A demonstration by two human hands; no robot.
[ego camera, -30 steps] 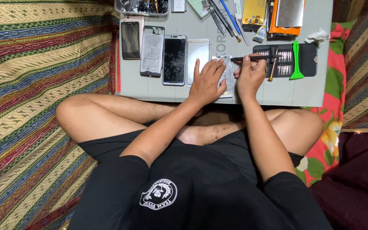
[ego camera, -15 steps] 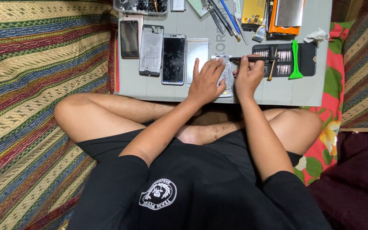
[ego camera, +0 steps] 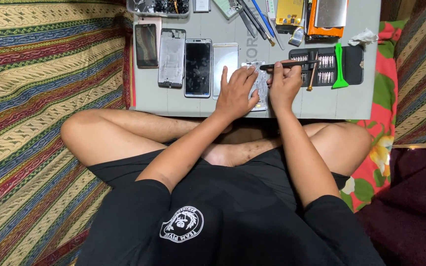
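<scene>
My left hand (ego camera: 236, 91) lies flat on an opened phone body (ego camera: 261, 84) at the front edge of a small grey table (ego camera: 292, 106), fingers spread over it. My right hand (ego camera: 284, 84) is closed around a thin black screwdriver (ego camera: 292, 64), whose shaft lies level across the phone's upper end. The phone's middle is hidden under my hands.
Left of my hands lie a white phone panel (ego camera: 225, 60), a black phone (ego camera: 197, 67), a grey phone frame (ego camera: 171, 57) and a dark phone (ego camera: 146, 45). A black bit case (ego camera: 353, 64) with a green pry tool (ego camera: 339, 66) sits right. Tools and parts line the far edge. Striped cloth surrounds.
The view has shifted slightly. My right hand has tilted the screwdriver a little; both hands stay on the phone.
</scene>
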